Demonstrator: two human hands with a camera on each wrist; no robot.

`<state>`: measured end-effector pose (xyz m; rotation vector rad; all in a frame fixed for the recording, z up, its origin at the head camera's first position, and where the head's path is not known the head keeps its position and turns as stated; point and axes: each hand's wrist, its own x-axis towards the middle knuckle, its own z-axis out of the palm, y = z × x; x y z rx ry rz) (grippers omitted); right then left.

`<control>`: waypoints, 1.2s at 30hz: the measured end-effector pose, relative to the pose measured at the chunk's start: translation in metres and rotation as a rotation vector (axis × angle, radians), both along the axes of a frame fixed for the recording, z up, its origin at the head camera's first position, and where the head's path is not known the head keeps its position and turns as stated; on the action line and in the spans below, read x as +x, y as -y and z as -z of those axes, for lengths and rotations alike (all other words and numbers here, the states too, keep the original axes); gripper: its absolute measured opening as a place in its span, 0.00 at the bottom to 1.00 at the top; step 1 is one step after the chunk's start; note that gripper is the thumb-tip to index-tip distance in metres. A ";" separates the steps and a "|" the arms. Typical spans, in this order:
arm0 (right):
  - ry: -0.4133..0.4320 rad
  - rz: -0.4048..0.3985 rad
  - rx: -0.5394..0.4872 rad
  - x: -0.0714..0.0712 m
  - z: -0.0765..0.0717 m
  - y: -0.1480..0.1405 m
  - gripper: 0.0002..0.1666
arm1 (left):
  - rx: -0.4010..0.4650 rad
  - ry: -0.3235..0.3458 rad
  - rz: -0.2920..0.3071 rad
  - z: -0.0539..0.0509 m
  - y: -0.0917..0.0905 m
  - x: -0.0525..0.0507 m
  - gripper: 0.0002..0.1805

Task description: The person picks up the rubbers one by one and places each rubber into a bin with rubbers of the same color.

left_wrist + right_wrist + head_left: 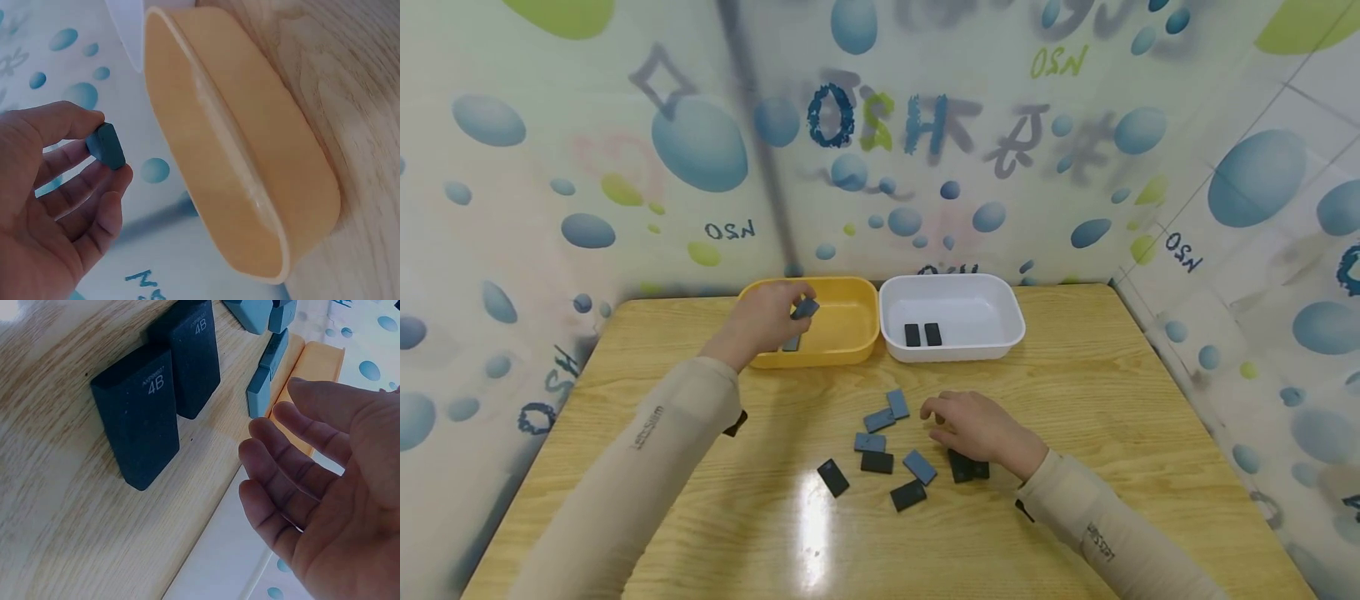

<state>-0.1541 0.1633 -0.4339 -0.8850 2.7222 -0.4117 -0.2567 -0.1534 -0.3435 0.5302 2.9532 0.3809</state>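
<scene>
Over the yellow plastic bin (842, 357), my left hand (762, 318) pinches a blue eraser (109, 147) between thumb and fingertips. Another blue eraser (792, 343) lies inside that bin, partly hidden by the hand. My right hand (981, 423) hovers above the table with loosely bent fingers and holds nothing. Nearest to it are two black erasers (140, 419) marked 4B, lying side by side and apart from the fingers in the right wrist view. In the white bin (977, 308) two black erasers (932, 334) stand near the front wall.
Several blue erasers (870, 442) and black erasers (832, 477) lie scattered on the wooden table (1075, 383) between the hands. The bins stand side by side at the table's back edge, against a wall covering (910, 221) with blue and green spots.
</scene>
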 end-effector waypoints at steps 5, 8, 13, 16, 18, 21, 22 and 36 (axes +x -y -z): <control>0.011 0.005 0.003 0.000 -0.001 0.000 0.13 | 0.022 0.043 -0.054 0.009 0.002 -0.010 0.22; 0.017 0.010 0.007 0.000 -0.002 0.000 0.13 | 0.033 0.060 -0.078 0.016 0.004 -0.015 0.22; 0.024 0.019 0.011 -0.001 -0.001 0.000 0.13 | 0.062 0.097 -0.112 0.031 0.007 -0.022 0.23; 0.028 0.022 0.013 -0.001 -0.001 0.000 0.13 | 0.087 0.114 -0.142 0.040 0.009 -0.024 0.23; 0.030 0.022 0.014 -0.002 0.000 0.000 0.13 | 0.101 0.123 -0.163 0.047 0.010 -0.025 0.23; 0.033 0.024 0.017 -0.002 0.001 0.000 0.13 | 0.105 0.125 -0.185 0.056 0.010 -0.027 0.23; 0.032 0.024 0.018 -0.002 0.001 0.000 0.13 | 0.103 0.121 -0.188 0.059 0.010 -0.027 0.22; 0.008 0.008 0.010 -0.003 0.003 -0.001 0.13 | 0.044 0.122 -0.208 0.080 0.000 -0.030 0.19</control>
